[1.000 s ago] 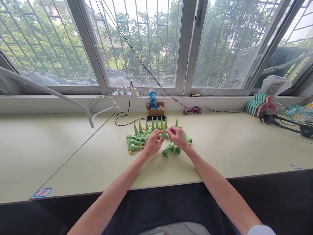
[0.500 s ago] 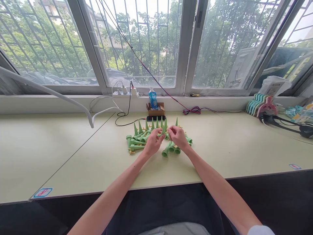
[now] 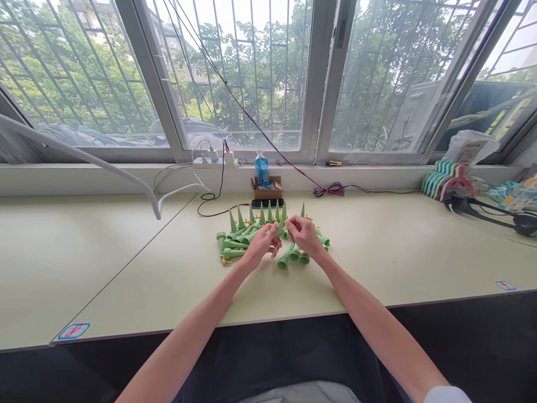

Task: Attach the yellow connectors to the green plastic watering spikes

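A heap of green plastic cone spikes lies on the pale green table, some upright in a row, some flat. My left hand hovers just left of one upright green spike, fingers loosely curled and apart from it. My right hand pinches that spike from the right, above several cones lying on their sides.
Behind the heap stand a small cardboard box, a blue water bottle and a black phone. Cables run along the sill. A white tube crosses the left. Headphones and coloured items lie at far right.
My left hand has let go of the spike and drawn slightly back and down. The right hand keeps its pinch in nearly the same place.
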The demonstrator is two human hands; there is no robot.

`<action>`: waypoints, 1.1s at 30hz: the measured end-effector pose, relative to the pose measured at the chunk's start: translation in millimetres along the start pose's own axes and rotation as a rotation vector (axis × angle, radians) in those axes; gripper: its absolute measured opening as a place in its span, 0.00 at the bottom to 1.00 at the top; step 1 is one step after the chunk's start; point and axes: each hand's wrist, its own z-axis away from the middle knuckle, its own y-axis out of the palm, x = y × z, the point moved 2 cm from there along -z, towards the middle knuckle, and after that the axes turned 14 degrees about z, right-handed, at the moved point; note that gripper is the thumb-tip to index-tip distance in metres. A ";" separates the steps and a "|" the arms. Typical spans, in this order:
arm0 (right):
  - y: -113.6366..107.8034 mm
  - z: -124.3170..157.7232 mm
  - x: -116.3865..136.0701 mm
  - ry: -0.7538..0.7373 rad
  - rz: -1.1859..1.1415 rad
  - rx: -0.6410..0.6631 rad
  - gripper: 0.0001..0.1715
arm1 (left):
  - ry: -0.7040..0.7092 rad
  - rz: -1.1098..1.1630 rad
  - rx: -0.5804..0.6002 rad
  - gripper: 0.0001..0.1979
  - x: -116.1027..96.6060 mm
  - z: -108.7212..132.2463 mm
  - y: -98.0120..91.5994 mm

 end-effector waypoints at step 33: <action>-0.7 0.2 -1.3 -0.003 0.080 0.033 0.17 | 0.113 -0.086 -0.055 0.22 0.0 1.4 -4.3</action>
